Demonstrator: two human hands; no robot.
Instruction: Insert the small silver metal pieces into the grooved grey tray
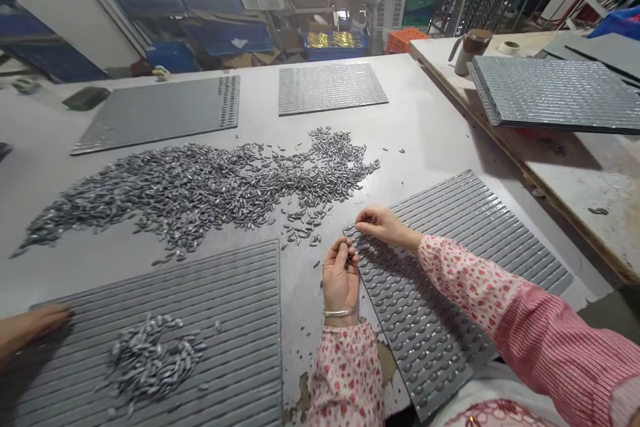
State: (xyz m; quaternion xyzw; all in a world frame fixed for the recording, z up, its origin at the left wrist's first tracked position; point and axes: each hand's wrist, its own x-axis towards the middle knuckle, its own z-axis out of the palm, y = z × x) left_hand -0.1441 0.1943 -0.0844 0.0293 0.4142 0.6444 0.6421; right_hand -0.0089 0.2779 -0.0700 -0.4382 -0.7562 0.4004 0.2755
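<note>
My left hand (341, 275), palm up with curled fingers, holds a few small dark grey pieces beside the upper left corner of a ridged grey board (500, 240). Over that same corner is my right hand (383, 225), its thumb and forefinger pinched together; whatever lies between the tips is too small to make out. Rows of oval grey pieces (425, 340) sit in the grooves along the board's near left part. Beyond my hands spreads a long heap of loose grey pieces (200, 187) on the white table (425, 127).
Another person's hand (45, 323) rests on a second ridged board (240, 340) at the left, which bears a small pile of pieces (155, 357). Two boards lie farther back. On the side table are stacked boards (560, 93) and a brown-lidded jug (470, 50).
</note>
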